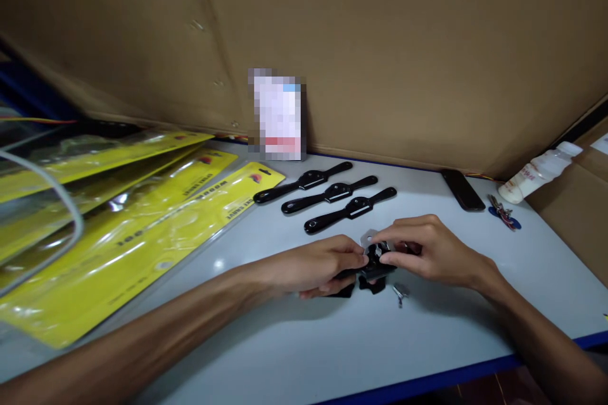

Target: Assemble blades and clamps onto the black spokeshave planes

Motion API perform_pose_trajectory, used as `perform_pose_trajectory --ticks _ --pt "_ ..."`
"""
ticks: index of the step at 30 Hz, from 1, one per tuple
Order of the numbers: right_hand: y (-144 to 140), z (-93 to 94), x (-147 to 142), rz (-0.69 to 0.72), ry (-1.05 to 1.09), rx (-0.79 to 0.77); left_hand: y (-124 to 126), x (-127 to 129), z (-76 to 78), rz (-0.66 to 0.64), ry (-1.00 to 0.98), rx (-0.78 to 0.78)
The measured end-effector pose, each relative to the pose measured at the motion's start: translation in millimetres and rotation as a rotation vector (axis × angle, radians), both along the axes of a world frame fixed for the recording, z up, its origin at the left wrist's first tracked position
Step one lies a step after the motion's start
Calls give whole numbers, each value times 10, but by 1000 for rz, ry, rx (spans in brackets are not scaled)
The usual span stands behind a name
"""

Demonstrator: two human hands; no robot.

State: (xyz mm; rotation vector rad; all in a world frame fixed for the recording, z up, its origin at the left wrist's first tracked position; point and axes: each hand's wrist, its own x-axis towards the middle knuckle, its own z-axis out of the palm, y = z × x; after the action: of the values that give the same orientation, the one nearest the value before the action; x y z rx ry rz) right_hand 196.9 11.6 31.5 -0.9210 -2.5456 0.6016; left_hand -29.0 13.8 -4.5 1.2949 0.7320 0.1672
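L grip (327,264) & R grip (430,250) both holding blk tool (375,268); ends mostly hidden, metal pc (369,237) partly covered.

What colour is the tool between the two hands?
The tool is black, its plate silvery, in the head view.

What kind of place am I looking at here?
Probably a workshop or packing bench. Three matching black hand tools lie in a row on the tabletop, printed yellow packaging is piled at the picture's left, and small metal hardware lies loose beside a black part being handled.
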Motion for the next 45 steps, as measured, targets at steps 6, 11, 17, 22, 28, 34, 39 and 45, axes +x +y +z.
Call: perform_pose_trajectory --ticks 6,11,17,22,28,34,39,45 --pt "-66 -181 -97 -39 -82 214 -20 7 16 23 67 33" --pt "-101 -241 -181 -84 -128 280 -14 4 6 3 52 50" --pt "-74 -53 -105 -156 -33 47 -10 4 2 11 36 29" --pt "-67 13 -21 7 -100 -31 -13 8 10 1 31 34" --pt "-73 -88 -84 -35 -137 122 -14 6 30 -22 40 76" --pt "-108 -195 -170 -118 -165 247 -6 3 -1 -31 22 73" --pt "-61 27 -49 -57 12 -8 7 0 -29 -34 -8 30" --pt "-22 63 5 67 -49 -97 4 -2 -12 -38 -7 43"
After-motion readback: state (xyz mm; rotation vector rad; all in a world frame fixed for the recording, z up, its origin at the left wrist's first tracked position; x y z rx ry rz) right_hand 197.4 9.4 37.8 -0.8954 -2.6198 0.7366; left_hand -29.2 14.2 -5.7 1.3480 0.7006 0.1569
